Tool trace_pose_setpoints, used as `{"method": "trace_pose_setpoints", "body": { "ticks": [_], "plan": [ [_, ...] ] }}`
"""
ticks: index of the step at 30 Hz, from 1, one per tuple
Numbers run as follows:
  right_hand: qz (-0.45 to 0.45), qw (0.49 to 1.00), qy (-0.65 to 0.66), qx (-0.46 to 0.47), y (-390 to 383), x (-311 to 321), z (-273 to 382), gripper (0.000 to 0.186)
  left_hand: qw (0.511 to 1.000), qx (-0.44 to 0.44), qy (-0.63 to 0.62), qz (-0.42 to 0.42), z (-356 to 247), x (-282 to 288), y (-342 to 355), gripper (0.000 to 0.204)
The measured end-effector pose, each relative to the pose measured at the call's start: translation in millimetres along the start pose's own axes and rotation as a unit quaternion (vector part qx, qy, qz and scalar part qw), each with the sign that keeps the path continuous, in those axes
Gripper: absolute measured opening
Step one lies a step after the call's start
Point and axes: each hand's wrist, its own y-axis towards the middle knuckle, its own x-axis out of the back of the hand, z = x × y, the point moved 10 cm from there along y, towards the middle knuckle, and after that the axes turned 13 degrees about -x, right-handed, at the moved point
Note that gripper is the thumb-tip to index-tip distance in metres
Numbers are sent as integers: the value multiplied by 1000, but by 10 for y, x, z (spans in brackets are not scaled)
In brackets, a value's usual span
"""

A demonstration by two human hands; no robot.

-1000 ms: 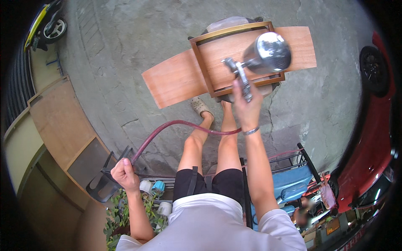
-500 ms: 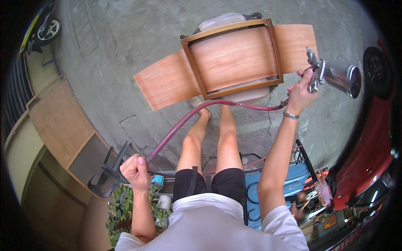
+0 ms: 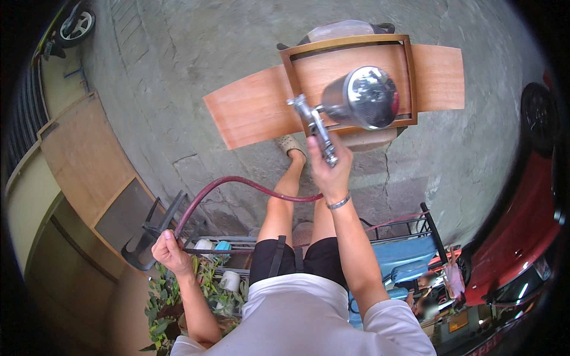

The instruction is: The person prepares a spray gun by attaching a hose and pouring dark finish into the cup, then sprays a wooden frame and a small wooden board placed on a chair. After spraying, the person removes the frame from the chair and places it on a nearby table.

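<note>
My right hand (image 3: pixel 331 168) is closed round the handle of a silver spray gun (image 3: pixel 316 127) with a shiny metal cup (image 3: pixel 362 98). The gun is raised in front of the near left part of a wooden frame (image 3: pixel 409 77), and its cup hides part of it. Under the frame lies a long reddish plywood board (image 3: pixel 255 107), its ends sticking out on both sides. A dark red hose (image 3: pixel 237 180) arcs from the gun's side to my left hand (image 3: pixel 170 252), whose fingers are wrapped round it.
Beneath the board is a rounded support (image 3: pixel 371 139), mostly covered. Potted plants (image 3: pixel 163 299) and a dark chair (image 3: pixel 145 240) stand at lower left, a blue-cushioned bench (image 3: pixel 404 255) at lower right. A red car (image 3: pixel 504 237) is on the right, a wheel (image 3: pixel 77 28) at upper left.
My right hand has swung the spray gun from the board's right end leftward and nearer to me. My left hand has shifted slightly left and down, still gripping the hose.
</note>
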Motion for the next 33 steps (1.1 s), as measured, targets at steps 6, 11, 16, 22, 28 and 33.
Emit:
{"method": "trace_pose_setpoints", "body": {
  "ticks": [6,11,16,22,28,33],
  "plan": [
    [27,999,-31,6,102,45,120,27,999,-24,8,21,-109,-131,60,45],
    [-131,991,-4,-16,661,918,-95,29,997,-45,-44,47,-360,-449,111,43],
    [-274,958,-40,-72,1125,1974,-230,37,984,-108,-99,106,-709,-851,131,40],
    [-373,926,-62,21,1129,2567,172,44,972,-136,-127,145,-907,-1035,123,31],
    [-271,955,-77,-91,997,2026,39,43,983,-109,-113,92,-646,-745,138,38],
    [-123,992,-37,-13,606,902,154,32,996,-46,-69,27,-236,-305,103,43]
  ]
}}
